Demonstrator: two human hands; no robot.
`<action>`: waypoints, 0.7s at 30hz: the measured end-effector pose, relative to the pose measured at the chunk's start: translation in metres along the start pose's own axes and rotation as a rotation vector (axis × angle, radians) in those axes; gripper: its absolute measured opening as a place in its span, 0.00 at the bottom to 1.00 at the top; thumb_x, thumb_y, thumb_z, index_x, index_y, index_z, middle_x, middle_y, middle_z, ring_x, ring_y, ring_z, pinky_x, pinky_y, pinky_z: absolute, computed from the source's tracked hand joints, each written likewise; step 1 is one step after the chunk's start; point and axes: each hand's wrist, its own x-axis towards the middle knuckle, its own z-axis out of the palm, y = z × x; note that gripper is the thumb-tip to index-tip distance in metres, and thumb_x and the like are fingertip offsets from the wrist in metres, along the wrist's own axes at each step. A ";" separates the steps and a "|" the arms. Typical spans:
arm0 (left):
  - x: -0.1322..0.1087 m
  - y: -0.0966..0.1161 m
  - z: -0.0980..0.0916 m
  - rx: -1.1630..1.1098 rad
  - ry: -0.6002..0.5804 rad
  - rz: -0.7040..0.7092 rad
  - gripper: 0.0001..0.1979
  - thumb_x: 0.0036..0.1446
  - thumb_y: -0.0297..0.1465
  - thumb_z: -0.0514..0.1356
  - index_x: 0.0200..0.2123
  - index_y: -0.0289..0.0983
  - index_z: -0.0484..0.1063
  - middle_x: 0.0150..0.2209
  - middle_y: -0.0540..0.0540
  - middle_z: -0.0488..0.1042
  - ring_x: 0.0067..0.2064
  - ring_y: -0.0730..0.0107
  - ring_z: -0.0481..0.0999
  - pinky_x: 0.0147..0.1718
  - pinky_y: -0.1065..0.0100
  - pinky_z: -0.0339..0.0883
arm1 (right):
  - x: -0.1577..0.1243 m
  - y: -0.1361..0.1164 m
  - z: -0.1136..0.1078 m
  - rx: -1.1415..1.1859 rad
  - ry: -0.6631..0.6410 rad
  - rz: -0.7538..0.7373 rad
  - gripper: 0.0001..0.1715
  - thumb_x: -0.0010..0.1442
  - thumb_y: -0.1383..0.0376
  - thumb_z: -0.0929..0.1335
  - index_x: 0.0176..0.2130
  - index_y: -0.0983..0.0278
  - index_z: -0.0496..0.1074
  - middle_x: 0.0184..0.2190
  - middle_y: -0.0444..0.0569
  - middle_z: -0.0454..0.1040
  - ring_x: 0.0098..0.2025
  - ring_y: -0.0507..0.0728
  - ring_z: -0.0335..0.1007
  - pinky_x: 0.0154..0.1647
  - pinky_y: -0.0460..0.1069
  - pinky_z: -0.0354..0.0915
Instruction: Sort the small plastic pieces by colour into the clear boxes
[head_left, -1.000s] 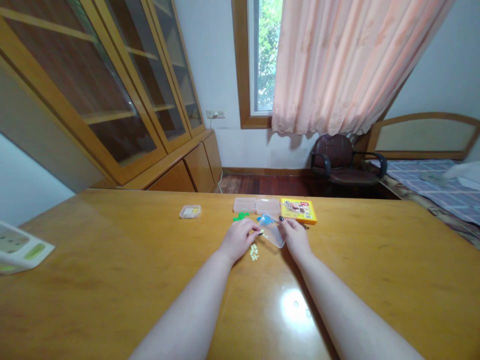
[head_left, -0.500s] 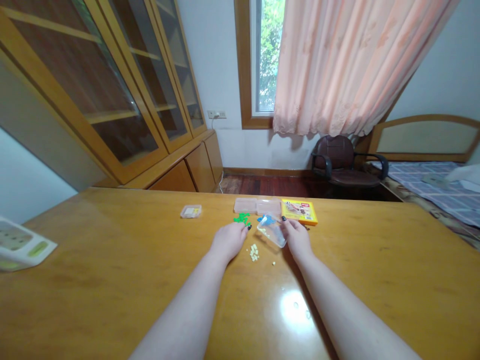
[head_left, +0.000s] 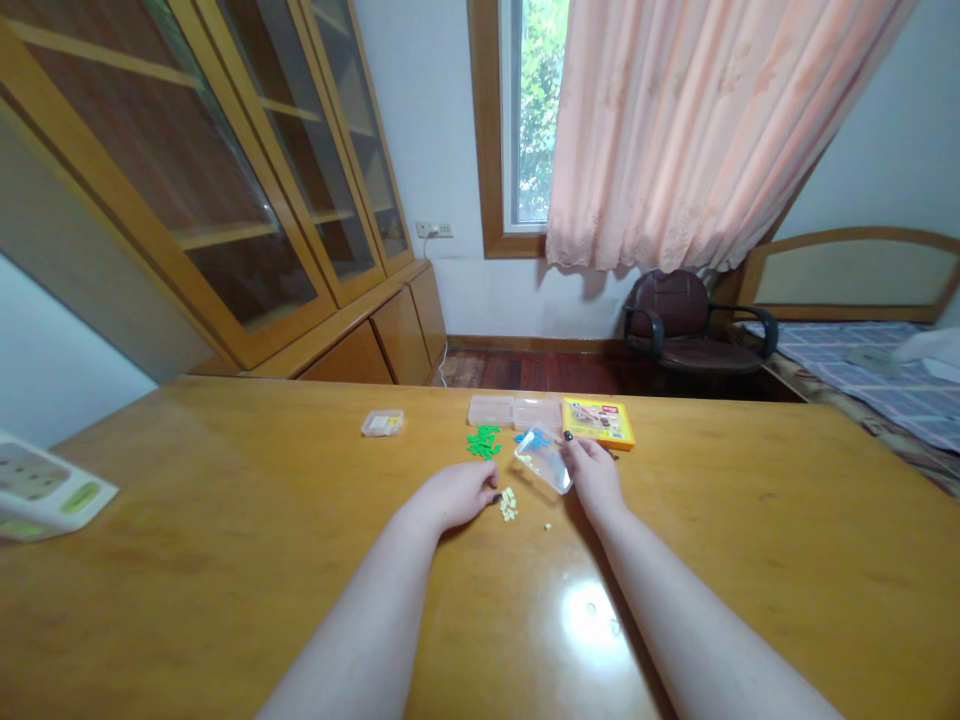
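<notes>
My right hand (head_left: 594,474) holds a small clear plastic box (head_left: 546,460) by its right edge, tilted, with a few cream pieces inside. My left hand (head_left: 466,494) is low over the table, its fingertips at the left side of a small pile of cream pieces (head_left: 509,504); whether it pinches a piece is too small to tell. Just beyond my left hand lies a heap of green pieces (head_left: 484,441). Blue pieces (head_left: 529,438) lie behind the clear box and show partly through it. One loose cream piece (head_left: 547,526) sits nearer to me.
Two clear trays (head_left: 491,410) stand side by side near the table's far edge, beside a yellow box (head_left: 598,422). Another small clear box (head_left: 382,423) is to the left. A white power strip (head_left: 52,490) is at the far left. Beyond the table is a chair (head_left: 675,320).
My left hand has moved from the green heap back toward me, to the cream pile. The green pieces now show fully. My right hand and its box have barely moved.
</notes>
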 end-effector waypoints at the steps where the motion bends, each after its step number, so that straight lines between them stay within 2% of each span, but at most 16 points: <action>1: 0.000 -0.002 0.001 -0.020 0.001 0.015 0.08 0.54 0.34 0.54 0.37 0.41 0.69 0.37 0.48 0.76 0.37 0.65 0.73 0.33 0.69 0.62 | 0.000 0.001 0.000 0.003 0.002 0.003 0.19 0.45 0.51 0.69 0.27 0.66 0.72 0.21 0.47 0.72 0.22 0.53 0.62 0.24 0.47 0.58; 10: 0.002 -0.012 0.002 -0.100 0.009 0.092 0.06 0.52 0.30 0.57 0.34 0.40 0.70 0.35 0.50 0.75 0.35 0.68 0.71 0.32 0.71 0.59 | 0.004 0.006 -0.001 0.023 -0.007 0.005 0.19 0.46 0.51 0.69 0.27 0.65 0.72 0.22 0.47 0.73 0.23 0.53 0.64 0.25 0.47 0.58; 21: 0.006 -0.015 0.007 -0.040 0.072 0.110 0.02 0.53 0.30 0.56 0.29 0.39 0.68 0.30 0.50 0.71 0.32 0.69 0.69 0.29 0.71 0.58 | 0.005 0.008 -0.001 -0.032 -0.009 -0.008 0.19 0.46 0.51 0.68 0.28 0.65 0.72 0.23 0.48 0.74 0.24 0.54 0.65 0.26 0.47 0.59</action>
